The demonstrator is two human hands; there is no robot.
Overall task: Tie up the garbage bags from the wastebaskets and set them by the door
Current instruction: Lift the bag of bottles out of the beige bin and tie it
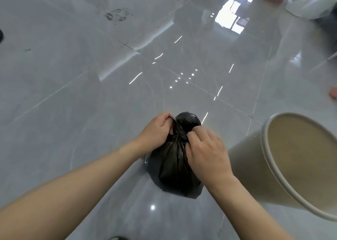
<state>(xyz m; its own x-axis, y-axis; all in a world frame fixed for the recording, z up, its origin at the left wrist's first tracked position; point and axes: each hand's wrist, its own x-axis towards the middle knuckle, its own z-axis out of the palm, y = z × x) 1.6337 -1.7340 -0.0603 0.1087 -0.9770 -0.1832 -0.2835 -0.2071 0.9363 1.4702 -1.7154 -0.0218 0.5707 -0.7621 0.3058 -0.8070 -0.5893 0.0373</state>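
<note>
Your small black plastic garbage bag (pixel 175 166) sits on the glossy grey tiled floor (pixel 73 75) near you, just left of the cream round plastic wastebasket (pixel 284 166), which shows no liner inside. Your left hand (pixel 155 132) has its fingers curled tight around one gathered strand of the bag's neck, pulling it up and to the left. Your right hand (pixel 204 152) pinches the other side of the neck, fingers bent and clamped on the twisted plastic where the two strands cross.

You appear to be midway through the knot, so keep both strands taut and pull them in opposite directions, low and close to the bag's body, so the knot seats against the contents rather than high on the neck. Keep some tail beyond the knot, or it may slip free. Thin plastic like this probably stretches and tears under a jerk, so tighten steadily. Hold the bag down against the floor as you cinch.

A white plastic bag (pixel 310 4) lies at the far right, well apart from your hands.
</note>
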